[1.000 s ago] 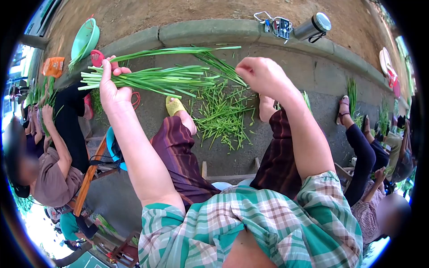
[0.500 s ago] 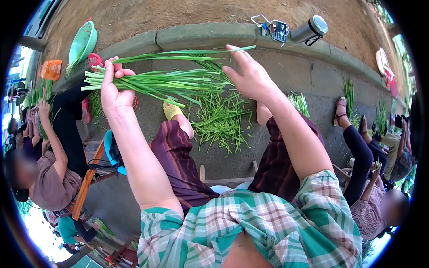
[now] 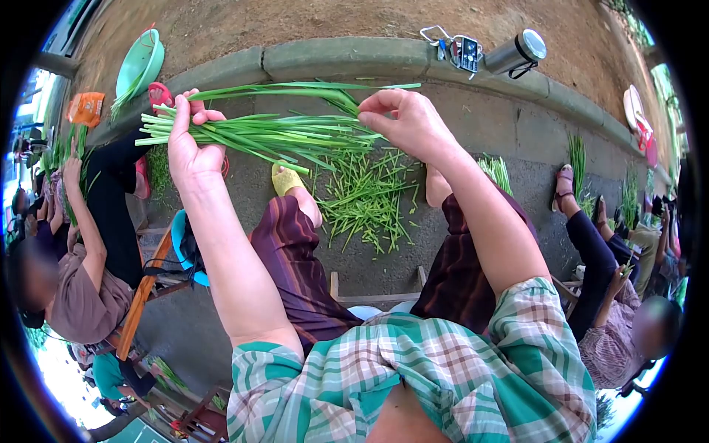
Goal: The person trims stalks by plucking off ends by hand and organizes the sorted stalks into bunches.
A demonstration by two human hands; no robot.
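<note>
My left hand [image 3: 196, 151] is closed round the pale stem ends of a bunch of garlic chives [image 3: 284, 135], whose green leaves stretch to the right. A few longer leaves [image 3: 273, 90] stick out from the upper fingers of that hand. At the leaf ends, my right hand [image 3: 406, 122] has thumb and fingers pinched together on the tips; the exact leaves between them are partly hidden. Below the bunch, a loose pile of short green pieces [image 3: 365, 203] lies on the ground between my feet.
A stone kerb [image 3: 340, 59] runs across the far side, with a steel flask [image 3: 513, 53] and a small dark box [image 3: 467, 53] on it. A green basin [image 3: 140, 63] and orange bag [image 3: 86, 108] are at upper left. People sit on both sides; more chives [image 3: 495, 171] lie right.
My right hand has gone from spread fingers to a pinch at the leaf tips, moving slightly down. My left hand stays nearly in place with the bunch.
</note>
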